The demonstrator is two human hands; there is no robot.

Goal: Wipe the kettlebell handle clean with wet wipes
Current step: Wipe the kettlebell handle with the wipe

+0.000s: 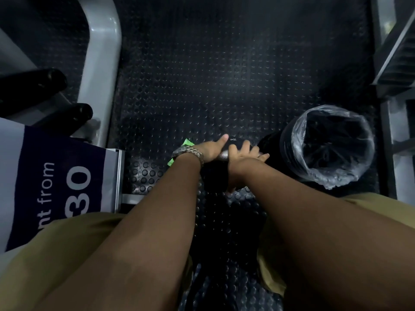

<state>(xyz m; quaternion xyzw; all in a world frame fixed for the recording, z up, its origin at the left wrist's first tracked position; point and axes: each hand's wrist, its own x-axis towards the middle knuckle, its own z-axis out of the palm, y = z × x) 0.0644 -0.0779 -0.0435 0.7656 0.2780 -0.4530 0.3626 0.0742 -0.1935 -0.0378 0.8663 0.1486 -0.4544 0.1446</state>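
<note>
Premises: a gym floor. The ground is black studded rubber matting (224, 63) throughout. At far left stands the grey tubular frame (101, 63) of an exercise machine with two black padded rollers (45, 81). A printed promotional sign (60, 180) stands near left. A black kettlebell (235, 141) sits on the matting, with a plastic-lined bin (359, 135) just right of it. A grey metal rack (395, 63) lines the right edge.
</note>
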